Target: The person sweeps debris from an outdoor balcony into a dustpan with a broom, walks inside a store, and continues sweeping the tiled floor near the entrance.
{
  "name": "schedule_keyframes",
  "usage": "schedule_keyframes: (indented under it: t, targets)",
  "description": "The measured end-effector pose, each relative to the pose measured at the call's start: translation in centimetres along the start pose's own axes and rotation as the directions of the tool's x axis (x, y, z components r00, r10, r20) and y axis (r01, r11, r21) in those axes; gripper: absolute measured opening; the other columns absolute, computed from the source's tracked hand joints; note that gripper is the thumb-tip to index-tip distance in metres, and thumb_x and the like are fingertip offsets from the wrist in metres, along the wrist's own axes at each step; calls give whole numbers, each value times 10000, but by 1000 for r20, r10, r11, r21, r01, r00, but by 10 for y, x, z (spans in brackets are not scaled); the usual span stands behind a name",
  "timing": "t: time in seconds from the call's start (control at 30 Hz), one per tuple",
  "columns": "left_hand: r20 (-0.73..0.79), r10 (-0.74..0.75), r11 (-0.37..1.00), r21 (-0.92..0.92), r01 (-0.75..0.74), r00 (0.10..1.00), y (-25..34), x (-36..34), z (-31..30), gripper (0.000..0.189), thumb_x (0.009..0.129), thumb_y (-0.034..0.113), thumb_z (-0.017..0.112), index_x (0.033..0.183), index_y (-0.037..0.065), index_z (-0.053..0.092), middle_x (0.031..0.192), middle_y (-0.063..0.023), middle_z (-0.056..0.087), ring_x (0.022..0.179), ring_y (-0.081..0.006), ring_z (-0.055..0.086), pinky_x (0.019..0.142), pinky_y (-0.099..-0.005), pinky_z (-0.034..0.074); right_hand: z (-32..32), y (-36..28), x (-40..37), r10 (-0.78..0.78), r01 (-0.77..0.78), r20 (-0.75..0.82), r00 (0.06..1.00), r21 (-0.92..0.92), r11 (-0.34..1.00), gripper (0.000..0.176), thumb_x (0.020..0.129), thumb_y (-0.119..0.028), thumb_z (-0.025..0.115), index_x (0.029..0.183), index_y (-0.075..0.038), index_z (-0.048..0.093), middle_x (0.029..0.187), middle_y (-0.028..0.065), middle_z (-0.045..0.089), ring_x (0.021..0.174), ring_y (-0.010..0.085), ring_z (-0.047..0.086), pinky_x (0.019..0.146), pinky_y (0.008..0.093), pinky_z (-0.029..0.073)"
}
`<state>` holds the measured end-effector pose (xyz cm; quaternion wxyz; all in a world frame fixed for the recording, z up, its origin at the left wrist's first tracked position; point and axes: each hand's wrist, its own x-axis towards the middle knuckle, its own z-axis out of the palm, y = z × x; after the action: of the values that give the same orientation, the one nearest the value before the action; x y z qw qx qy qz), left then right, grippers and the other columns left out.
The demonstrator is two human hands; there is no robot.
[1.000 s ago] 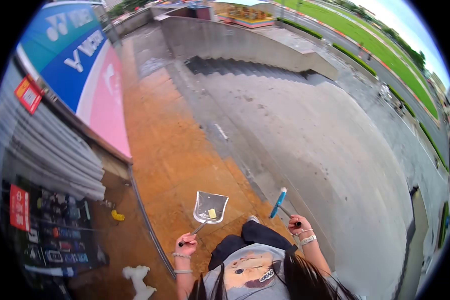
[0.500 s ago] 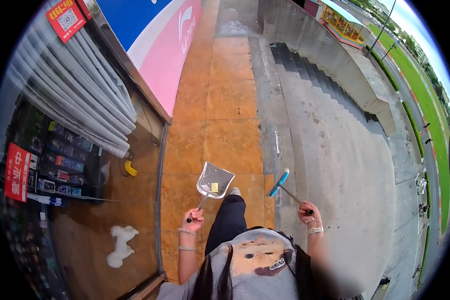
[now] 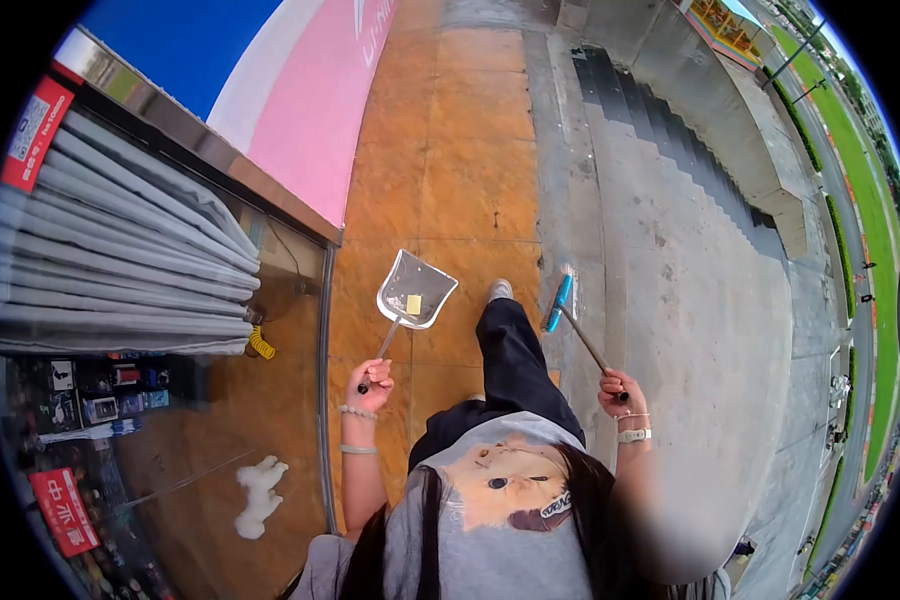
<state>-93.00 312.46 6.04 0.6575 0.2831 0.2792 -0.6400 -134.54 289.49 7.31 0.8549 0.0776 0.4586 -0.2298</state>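
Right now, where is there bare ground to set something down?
Orange tiles lie open beyond the dustpan, bordered by the pink wall and grey strip. Concrete right of the brush, bordered by the steps, is open too. Between left hand and right hand, it's crowded: legs, a shoe.

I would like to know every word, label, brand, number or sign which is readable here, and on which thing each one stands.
"LI-NING", probably, on the pink-and-white wall panel; blurred and sideways.
"中" on the lower red rectangular sign; its other characters are uncertain.
Too small or blurred to read surely: the writing on the upper red rectangular sign, the grey animal-print T-shirt and the small multicoloured boxes at left.
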Motion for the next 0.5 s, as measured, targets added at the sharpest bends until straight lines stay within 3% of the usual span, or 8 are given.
schedule_keyframes:
  t: [0.17,0.23,0.37,0.5]
  targets:
    - [61,-4,997,-72,9,998,44,57,61,123,795,73,398,842,-40,415,493,70,389,402,-35,377,461,-202,307,49,-74,92,33,-38,-44,998,-114,993,181,781,-74,463,632,-124,373,465,-70,363,371,34,368,365,191,239]
    - [37,-5,998,-67,8,999,86,90,116,129,800,74,391,850,-43,410,499,70,392,400,-34,382,459,-200,304,104,-105,136,37,-41,-48,998,-91,995,177,779,-75,468,637,-125,376,466,-69,371,373,36,377,364,191,242]
    - [-53,62,995,-80,-66,997,113,129,160,145,809,89,387,859,-45,412,480,78,390,376,-30,378,454,-197,307,161,-139,174,80,-93,-92,993,-149,984,186,784,-88,458,624,-123,370,470,-70,376,368,30,362,379,199,255]
    - [6,61,991,-116,-60,998,157,190,218,149,807,92,392,860,-44,419,463,78,386,371,-27,375,454,-195,311,235,-201,234,82,-93,-69,994,-169,981,200,784,-84,458,610,-123,365,473,-70,377,373,25,358,381,194,247]
